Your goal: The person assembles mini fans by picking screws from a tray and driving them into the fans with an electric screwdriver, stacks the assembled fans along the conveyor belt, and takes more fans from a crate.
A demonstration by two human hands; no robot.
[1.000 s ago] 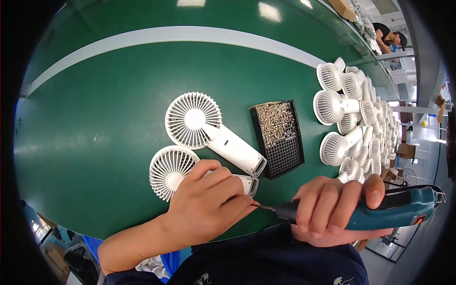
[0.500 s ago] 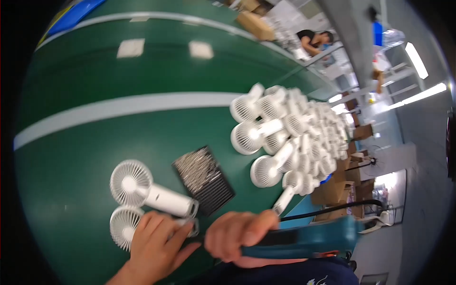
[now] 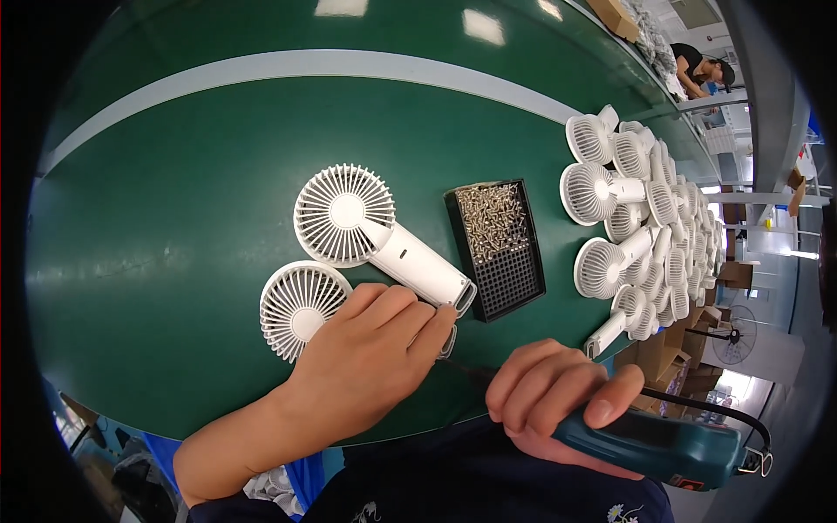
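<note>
My left hand [image 3: 366, 353] is closed over the handle of a white handheld fan [image 3: 301, 318], which lies on the green table; most of that handle is hidden. Touching it just beyond is a second white handheld fan [image 3: 418, 266], its handle slanting down to the right. In my right fist is a teal electric screwdriver [image 3: 676, 444] with a black cord. Its dark tip points left toward the end of the held fan's handle; whether it touches cannot be told. A black screw tray [image 3: 514, 292], partly filled with small silver screws, sits right of the fans.
A large heap of white handheld fans [image 3: 658, 218] covers the table's right side. A pale strip [image 3: 349, 65] curves across the far tabletop. Farther off, a person [image 3: 697, 70] in dark clothes works, and a standing fan [image 3: 734, 336] and cardboard boxes [image 3: 658, 353] are on the right.
The view has shifted, so fans, tray and heap now appear farther right and higher. My left hand stays on the lower fan and my right hand keeps the screwdriver.
</note>
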